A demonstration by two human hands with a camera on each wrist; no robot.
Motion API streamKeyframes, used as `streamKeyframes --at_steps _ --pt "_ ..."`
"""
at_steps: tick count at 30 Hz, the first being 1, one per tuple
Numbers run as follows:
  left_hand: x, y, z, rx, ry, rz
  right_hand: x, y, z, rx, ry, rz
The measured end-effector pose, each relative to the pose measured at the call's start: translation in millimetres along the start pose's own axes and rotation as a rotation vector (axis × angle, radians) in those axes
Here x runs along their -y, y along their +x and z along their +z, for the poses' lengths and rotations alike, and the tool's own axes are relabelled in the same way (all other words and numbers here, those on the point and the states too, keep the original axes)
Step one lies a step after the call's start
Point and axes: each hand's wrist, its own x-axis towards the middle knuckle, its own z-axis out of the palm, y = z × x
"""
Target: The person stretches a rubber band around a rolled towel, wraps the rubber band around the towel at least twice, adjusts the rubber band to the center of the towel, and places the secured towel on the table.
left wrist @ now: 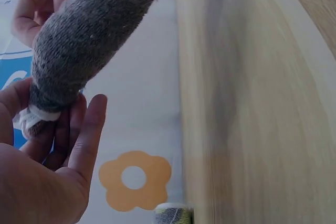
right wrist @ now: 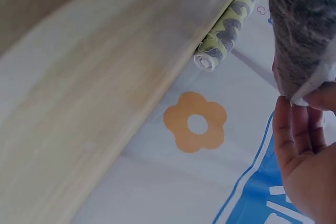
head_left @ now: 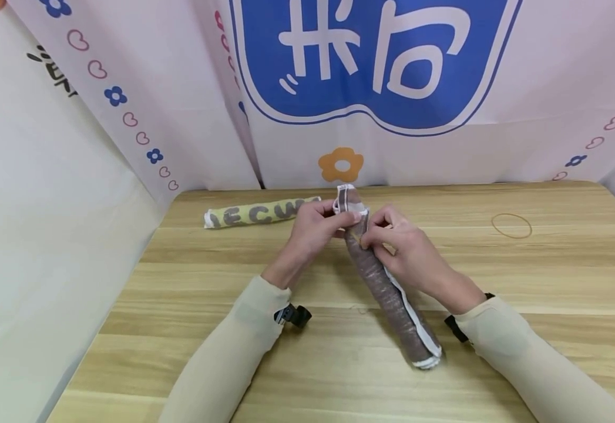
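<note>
A brown rolled towel point(head_left: 389, 299) with white edges slants across the table, its upper end raised in the hands. My left hand point(head_left: 315, 226) grips that upper end, thumb across the roll, near a folded white-edged flap; in the left wrist view the left hand point(left wrist: 58, 171) holds the roll's narrow end. Just below, my right hand point(head_left: 407, 247) pinches a thin yellowish rubber band point(head_left: 356, 238) against the roll. The right hand point(right wrist: 310, 156) shows at the roll's end in the right wrist view, where the band cannot be made out.
A yellow-green rolled towel point(head_left: 256, 214) with dark letters lies behind the left hand. A loose rubber band point(head_left: 511, 225) lies on the wooden table point(head_left: 550, 282) at the right. Behind the table hangs a printed white cloth point(head_left: 296, 158).
</note>
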Motion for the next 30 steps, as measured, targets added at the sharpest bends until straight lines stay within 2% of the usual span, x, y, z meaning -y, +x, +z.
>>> streamKeyframes --at_steps 5,10,14,22,27,30 --pt "0.7 1.2 -0.2 -0.04 -0.043 -0.015 1.6 -2.9 0.9 0.043 0.017 -0.001" --pt "-4.6 1.5 -7.1 -0.089 -0.088 0.018 3.0 -4.9 1.0 0.071 0.041 0.081" --pt "-7.7 2.3 -12.1 -0.107 -0.108 0.049 5.4 -2.7 1.6 0.111 0.116 0.203" --pt "-7.9 2.8 -11.6 -0.092 -0.14 0.087 8.0 0.5 -3.1 0.169 0.287 0.527" --pt "-5.6 3.0 -9.7 -0.088 -0.149 0.13 8.6 1.5 -4.6 0.201 0.383 0.671" --pt "-4.1 3.1 -9.3 -0.103 -0.149 0.126 8.3 0.7 -3.3 0.21 0.404 0.706"
